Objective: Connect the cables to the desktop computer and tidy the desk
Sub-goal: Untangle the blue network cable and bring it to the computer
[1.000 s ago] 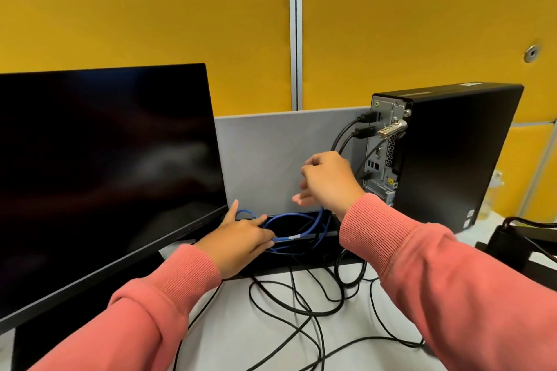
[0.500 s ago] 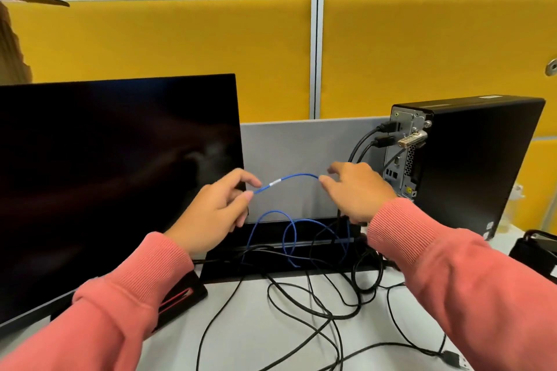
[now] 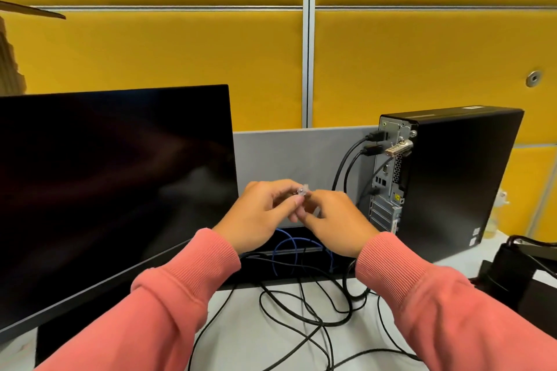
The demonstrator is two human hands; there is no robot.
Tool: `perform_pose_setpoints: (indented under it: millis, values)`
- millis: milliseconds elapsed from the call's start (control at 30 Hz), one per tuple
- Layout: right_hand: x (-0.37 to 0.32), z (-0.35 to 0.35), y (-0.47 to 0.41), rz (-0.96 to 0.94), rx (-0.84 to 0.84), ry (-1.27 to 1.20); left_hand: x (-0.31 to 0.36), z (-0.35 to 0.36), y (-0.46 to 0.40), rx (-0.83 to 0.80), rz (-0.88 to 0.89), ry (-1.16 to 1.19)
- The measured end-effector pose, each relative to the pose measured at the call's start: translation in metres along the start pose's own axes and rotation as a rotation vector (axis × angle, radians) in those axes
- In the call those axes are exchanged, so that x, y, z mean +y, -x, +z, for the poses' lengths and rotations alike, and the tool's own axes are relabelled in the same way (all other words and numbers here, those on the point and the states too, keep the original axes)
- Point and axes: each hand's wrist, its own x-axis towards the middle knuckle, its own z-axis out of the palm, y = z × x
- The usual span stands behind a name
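Both hands meet mid-air before the desktop computer (image 3: 452, 178): left hand (image 3: 259, 217) fingertips pinch the clear plug (image 3: 302, 191) of the blue cable (image 3: 284, 245), right hand (image 3: 334, 220) fingers curled, probably on it too.

- My ribbed salmon-pink sleeves (image 3: 187, 286).
- A clear plastic plug (image 3: 302, 191) on the thin blue cable (image 3: 284, 245).
- Glossy black flat monitor (image 3: 111, 178), matte black desktop tower (image 3: 452, 178), tangled black cables (image 3: 301, 310).
- White worktop (image 3: 247, 337), grey low screen (image 3: 289, 153), mustard-yellow partition panels (image 3: 180, 51).
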Motion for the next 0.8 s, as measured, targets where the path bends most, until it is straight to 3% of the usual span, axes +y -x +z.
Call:
perform_pose_setpoints:
  millis: [133, 300, 433, 633, 800]
  values:
    - [0.0, -0.006, 0.011, 0.022, 0.277, -0.243, 0.001, 0.002, 0.001, 0.049, 0.025, -0.047]
    - [-0.008, -0.011, 0.028, -0.054, 0.392, -0.453, 0.004, 0.005, 0.001, 0.125, 0.043, -0.069]
    - [-0.017, -0.012, 0.04, -0.127, 0.437, -0.547, 0.006, 0.009, 0.003, 0.136, 0.078, -0.165]
    - [-0.018, -0.012, 0.041, -0.12, 0.474, -0.414, 0.008, 0.019, 0.003, 0.132, 0.133, -0.344]
    - [-0.007, -0.016, 0.046, -0.099, 0.432, -0.407, 0.012, 0.03, 0.001, 0.033, 0.015, -0.064]
